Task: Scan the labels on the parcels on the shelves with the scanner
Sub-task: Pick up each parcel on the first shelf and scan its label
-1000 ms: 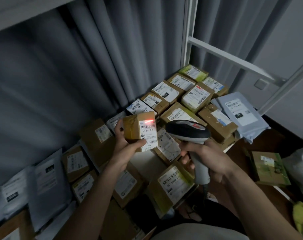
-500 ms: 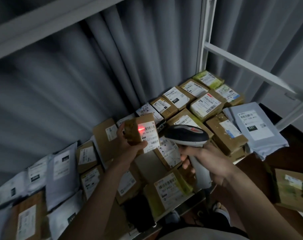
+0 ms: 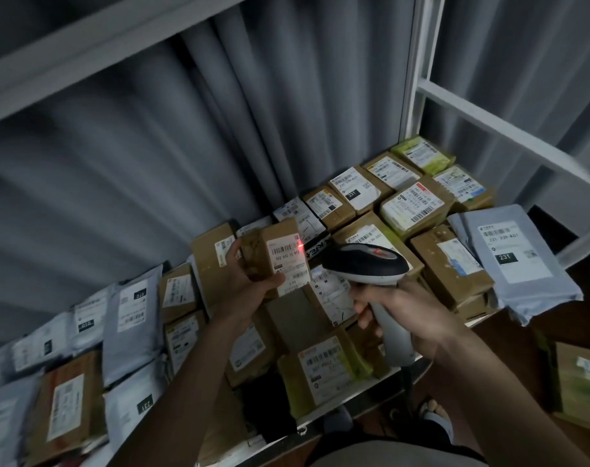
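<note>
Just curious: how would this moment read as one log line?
left hand: holds box | right hand: grips scanner | red dot at label edge

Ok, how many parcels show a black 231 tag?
3: a brown box at back right, the right grey bag at the shelf end, the left grey bag near the front. Others may be hidden.

Single head view — looks forward and down, close over parcel-covered shelf, curtain behind.
</note>
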